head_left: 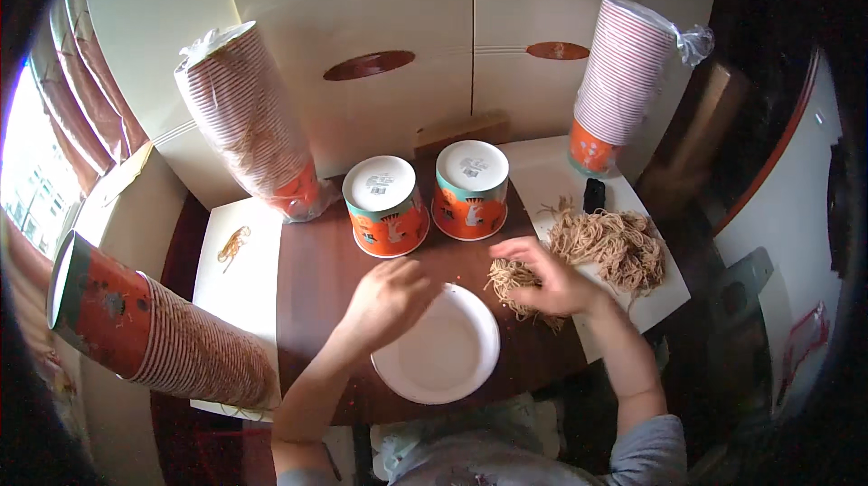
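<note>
A white round tub (436, 350), seen from above, stands open near the table's front edge. My left hand (391, 301) is over its far left rim with the fingers curled; the fingertips and anything in them are hidden. To the right of the tub, my right hand (547, 280) has its thumb and fingers apart and nothing visible between them. Beneath and beside that hand lies a small bundle of tan yarn-like strands (503, 280). Two orange paper tubs stand upside down beyond my hands, the left one (391, 231) close beside the right one (472, 213).
A larger heap of tan strands (624, 251) lies at right beside a small black object (594, 196). Tall nested tub stacks stand at back left (249, 115) and back right (624, 70); another stack (181, 350) leans at left. A small brownish tangle (234, 245) lies on the left board.
</note>
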`<state>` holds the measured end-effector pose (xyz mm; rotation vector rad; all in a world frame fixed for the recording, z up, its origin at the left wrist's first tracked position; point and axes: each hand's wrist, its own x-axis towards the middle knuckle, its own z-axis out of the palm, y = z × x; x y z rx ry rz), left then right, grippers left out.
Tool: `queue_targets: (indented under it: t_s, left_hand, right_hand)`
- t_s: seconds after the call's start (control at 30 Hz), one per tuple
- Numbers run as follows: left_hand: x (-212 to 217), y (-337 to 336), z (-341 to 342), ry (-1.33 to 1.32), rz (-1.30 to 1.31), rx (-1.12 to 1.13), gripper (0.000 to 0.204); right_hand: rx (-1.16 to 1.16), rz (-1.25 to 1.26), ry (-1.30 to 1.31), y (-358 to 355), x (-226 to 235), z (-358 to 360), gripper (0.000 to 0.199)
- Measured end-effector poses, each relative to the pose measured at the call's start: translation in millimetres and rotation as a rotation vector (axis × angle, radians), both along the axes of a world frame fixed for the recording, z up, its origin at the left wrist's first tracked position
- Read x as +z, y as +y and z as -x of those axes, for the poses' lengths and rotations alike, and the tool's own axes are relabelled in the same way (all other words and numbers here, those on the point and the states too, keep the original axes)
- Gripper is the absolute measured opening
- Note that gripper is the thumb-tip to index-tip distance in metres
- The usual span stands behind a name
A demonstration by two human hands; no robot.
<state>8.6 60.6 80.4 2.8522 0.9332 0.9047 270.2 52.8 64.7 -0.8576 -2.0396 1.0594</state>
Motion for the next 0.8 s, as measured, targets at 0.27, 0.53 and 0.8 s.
queue_targets:
  t_s: [0.27,0.53,0.8]
  left_hand:
    - [7,-3,-11,0.056,0.063,-0.038,0.014]
    - [-9,-1,6,-0.016,0.160,-0.021,0.010]
    - [-5,-13,-7,0.084,0.027,-0.067,0.009]
  right_hand:
    - [-0.085,0.047,-0.197,-1,-3,52,0.015]
    - [-0.145,0.003,-0.089,-10,2,41,0.017]
    - [0.020,0.477,0.103,-15,-8,48,0.020]
